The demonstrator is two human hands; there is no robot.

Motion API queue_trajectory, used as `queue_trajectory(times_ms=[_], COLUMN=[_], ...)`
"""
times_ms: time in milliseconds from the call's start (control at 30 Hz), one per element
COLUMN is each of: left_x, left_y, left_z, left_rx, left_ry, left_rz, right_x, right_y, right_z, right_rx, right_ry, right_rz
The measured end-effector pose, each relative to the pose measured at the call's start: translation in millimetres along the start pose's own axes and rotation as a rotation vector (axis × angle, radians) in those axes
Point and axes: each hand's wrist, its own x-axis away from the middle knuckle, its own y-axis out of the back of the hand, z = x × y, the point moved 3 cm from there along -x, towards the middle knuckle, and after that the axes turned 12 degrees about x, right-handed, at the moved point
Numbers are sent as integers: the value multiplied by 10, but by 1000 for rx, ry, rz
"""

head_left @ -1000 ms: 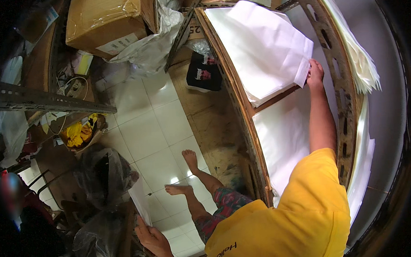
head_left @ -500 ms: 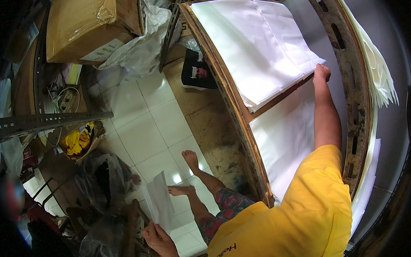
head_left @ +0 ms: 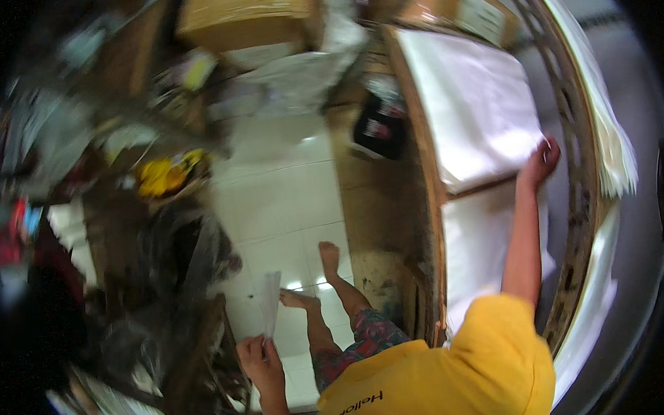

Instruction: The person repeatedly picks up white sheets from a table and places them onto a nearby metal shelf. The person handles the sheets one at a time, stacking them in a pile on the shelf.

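Note:
My left hand is closed, pinching the lower end of a thin, see-through white sheet that stands up from the fingers, nearly edge-on. At the right, my right arm reaches far forward over a wooden shelf. There my right hand has its fingers curled round the near right corner of a stack of white sheets. How many sheets it grips cannot be made out. A second white stack lies nearer on the same shelf, partly behind my forearm.
The shelf's wooden edge and a slotted metal upright flank the stacks. Cardboard boxes stand at the far end. A black printed cloth item lies below the shelf. Left are yellow cloth and dark plastic bags; tiled floor lies between.
The whole view has swung, shifting the scene rightward with blur. The sheet in my left hand has turned more edge-on. My right hand stays at the stack's corner.

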Motion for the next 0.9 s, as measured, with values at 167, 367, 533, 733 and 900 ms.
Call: queue_trajectory(times_ms=[167,367,533,733,900], left_x=[265,740,1182,1777,2510], left_y=[-35,267,527,1089,1743], left_z=[262,21,31,216,625], left_rx=[102,3,99,224,223], left_ry=[52,-173,-136,-118,101], left_rz=[-39,-89,-230,-507,-764], right_x=[2334,4430,4878,5339,5584], right_y=[165,1406,1670,1125,799], right_z=[2030,2954,3165,3125,2996], right_rx=[-347,-392,-330,-364,-209], right_ry=[119,437,387,616,705], right_rz=[947,2128,2320,2231,2136])
